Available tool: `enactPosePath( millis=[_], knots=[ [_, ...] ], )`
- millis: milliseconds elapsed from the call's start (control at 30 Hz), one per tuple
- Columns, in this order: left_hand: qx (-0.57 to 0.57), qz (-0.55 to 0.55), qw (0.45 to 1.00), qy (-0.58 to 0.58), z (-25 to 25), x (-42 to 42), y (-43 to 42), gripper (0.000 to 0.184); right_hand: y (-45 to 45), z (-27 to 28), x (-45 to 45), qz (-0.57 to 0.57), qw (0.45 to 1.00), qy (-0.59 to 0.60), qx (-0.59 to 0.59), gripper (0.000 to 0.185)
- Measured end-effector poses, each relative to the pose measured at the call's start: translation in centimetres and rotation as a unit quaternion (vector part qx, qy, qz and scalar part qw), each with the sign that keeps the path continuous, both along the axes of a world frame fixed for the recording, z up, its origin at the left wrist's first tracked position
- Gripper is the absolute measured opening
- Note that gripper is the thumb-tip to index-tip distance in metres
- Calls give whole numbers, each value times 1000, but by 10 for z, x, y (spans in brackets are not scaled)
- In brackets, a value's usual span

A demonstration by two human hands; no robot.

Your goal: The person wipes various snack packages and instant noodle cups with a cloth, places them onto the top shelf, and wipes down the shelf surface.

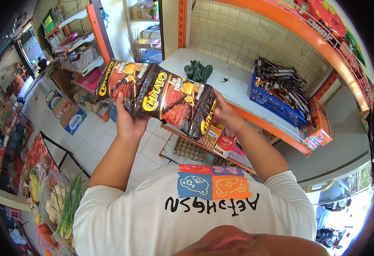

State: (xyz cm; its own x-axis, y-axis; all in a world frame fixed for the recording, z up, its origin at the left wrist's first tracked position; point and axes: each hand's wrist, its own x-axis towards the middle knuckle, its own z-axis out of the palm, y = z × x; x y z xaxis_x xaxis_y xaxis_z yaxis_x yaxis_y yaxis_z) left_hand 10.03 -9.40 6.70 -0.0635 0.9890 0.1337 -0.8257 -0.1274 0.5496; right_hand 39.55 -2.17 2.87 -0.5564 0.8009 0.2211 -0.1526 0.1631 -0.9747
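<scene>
A long strip of joined dark Chitato snack packs [165,96] is held up in front of me, slanting down to the right. My left hand [129,117] grips its lower edge near the left part, thumb on the front. My right hand [227,114] holds the right end, its fingers partly hidden behind the pack. Behind the packs, a dark green patterned cloth [198,71] lies on the white shelf [234,81]. To the right on that shelf stands a blue basket [276,104] filled with small dark-wrapped items.
An orange box [319,128] stands at the shelf's right end. Below are an Astor box [224,144] and egg trays [189,149]. Orange shelf beams run overhead and along the front. Vegetables [69,205] are at lower left, Aqua cartons [72,121] on the floor.
</scene>
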Motion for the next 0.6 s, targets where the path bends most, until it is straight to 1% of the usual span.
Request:
enactPosePath(
  millis=[33, 67, 100, 167, 200, 233, 300, 333, 367, 400, 433, 467, 500, 533, 567, 600],
  knots=[
    [2, 21, 1000, -2, 4, -3, 1, 59, -5, 3, -2, 65, 988, 79, -119, 106],
    [5, 40, 999, -3, 9, -7, 3, 60, -6, 4, -9, 114, 973, 139, -145, 113],
    [12, 33, 999, 0, 14, -10, 3, 60, -7, 9, -13, 108, 974, 144, -137, 113],
    [59, 65, 996, -11, 23, -13, 2, 65, -16, 40, -24, 100, 976, 141, -134, 111],
    [55, 86, 995, -5, 23, -19, 4, 68, -16, 52, -30, 50, 982, 146, -110, 104],
    [74, 91, 993, -10, 21, -25, 7, 67, -15, 68, -36, 39, 983, 150, -97, 104],
    [133, 116, 983, 56, 0, -47, 24, 66, -14, 103, -47, -12, 1000, 27, 8, 96],
    [140, 107, 983, 55, -17, -56, 34, 66, -18, 122, -58, -45, 998, -10, 51, 81],
    [174, 149, 968, 105, -38, -66, 45, 67, -24, 143, -67, -53, 997, -8, 58, 81],
    [207, 193, 947, 154, -62, -79, 56, 67, -30, 166, -74, -77, 972, -127, 181, 73],
    [236, 174, 939, 180, -90, -103, 68, 70, -32, 184, -81, -100, 918, -244, 297, 66],
    [265, 156, 929, 204, -120, -122, 78, 73, -29, 196, -90, -111, 867, -243, 421, 59],
    [263, 198, 922, 204, -147, -124, 83, 77, -27, 209, -98, -118, 863, -244, 425, 59],
    [255, 206, 924, 197, -167, -135, 96, 80, -26, 221, -106, -86, 829, -253, 491, 57],
    [259, 202, 924, 196, -167, -135, 96, 80, -24, 233, -113, -52, 791, -261, 551, 55],
    [260, 189, 919, 230, -168, -136, 97, 80, -23, 242, -120, -41, 763, -263, 589, 53]
  ],
)
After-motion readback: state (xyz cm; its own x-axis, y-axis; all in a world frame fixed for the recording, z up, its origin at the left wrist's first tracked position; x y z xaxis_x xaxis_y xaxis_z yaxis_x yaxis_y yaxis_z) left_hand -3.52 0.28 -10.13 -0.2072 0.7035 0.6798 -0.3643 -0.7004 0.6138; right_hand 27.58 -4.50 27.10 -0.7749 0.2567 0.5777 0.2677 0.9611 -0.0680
